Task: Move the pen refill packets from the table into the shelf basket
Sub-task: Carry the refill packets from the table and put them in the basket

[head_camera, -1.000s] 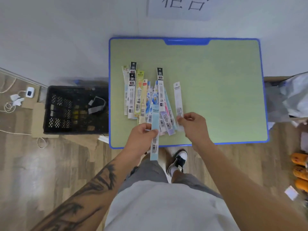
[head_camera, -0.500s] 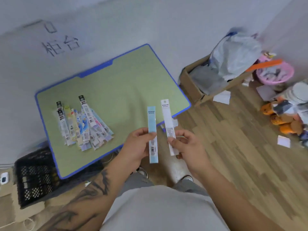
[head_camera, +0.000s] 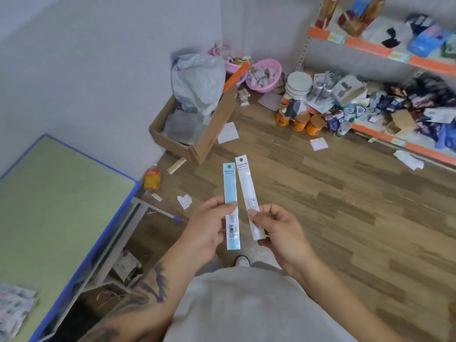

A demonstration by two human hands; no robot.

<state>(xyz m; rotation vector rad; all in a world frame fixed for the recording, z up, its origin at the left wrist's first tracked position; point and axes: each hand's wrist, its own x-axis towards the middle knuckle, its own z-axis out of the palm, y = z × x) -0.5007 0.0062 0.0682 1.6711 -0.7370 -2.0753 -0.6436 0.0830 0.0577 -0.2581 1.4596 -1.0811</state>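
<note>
Item: two pen refill packets in transit, both upright, near-parallel, just apart.
- Blue packet [head_camera: 231, 206]: pinched at mid-length by left hand [head_camera: 209, 227], thumb across its front.
- White packet [head_camera: 247, 193]: pinched low by right hand [head_camera: 278, 230].
- Remaining stock: a blurred heap [head_camera: 14, 304] at the table [head_camera: 61, 193] corner, probably packets.
- Destination: shelf [head_camera: 380, 49], upper right; basket not identifiable.
- Handling advice: keep both pinches firm, carry flat-faced toward the shelf, find the basket before letting go.

Two refill packets: blue packet [head_camera: 230, 193], white packet [head_camera: 245, 183]. Three orange cans [head_camera: 299, 121]. Two pink basins [head_camera: 265, 75].
</note>
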